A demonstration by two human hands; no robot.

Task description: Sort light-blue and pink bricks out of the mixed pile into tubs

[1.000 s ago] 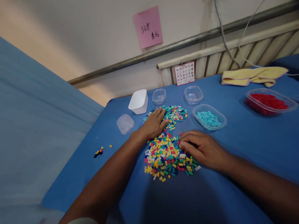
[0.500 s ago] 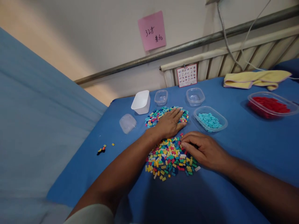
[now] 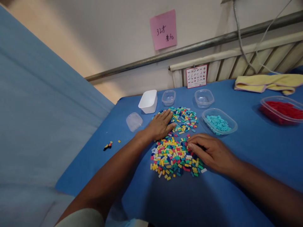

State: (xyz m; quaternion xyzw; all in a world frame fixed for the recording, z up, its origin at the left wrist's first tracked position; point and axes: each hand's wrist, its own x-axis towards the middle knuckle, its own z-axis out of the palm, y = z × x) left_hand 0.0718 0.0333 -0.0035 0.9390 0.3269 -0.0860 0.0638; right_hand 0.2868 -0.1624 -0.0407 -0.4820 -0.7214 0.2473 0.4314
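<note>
My left hand [image 3: 160, 125] lies flat, fingers spread, over the left part of the far spread of small building bricks [image 3: 186, 118]. These bricks are blue, turquoise, yellow, pink and white. At the right edge of the nearer brick pile [image 3: 174, 157], my right hand [image 3: 210, 151] is curled, thumb and fingertips drawn together. Whatever sits between those fingertips, if anything, is too small to make out. The nearer pile is mostly yellow, with pink, green, blue and white bricks in it. A clear tub [image 3: 220, 121] of turquoise bricks stands beyond the right hand.
At the back stand a white tub [image 3: 148, 102] and two clear tubs [image 3: 169, 98]. A translucent lid [image 3: 134, 121] lies left. Far right are a tub of red bricks [image 3: 282, 110] and a yellow cloth [image 3: 267, 82]. A few joined bricks [image 3: 108, 146] lie on the left.
My left hand has slid left across the far spread, uncovering bricks in its middle and right. The right hand stays by the near pile. The camera view has shifted slightly.
</note>
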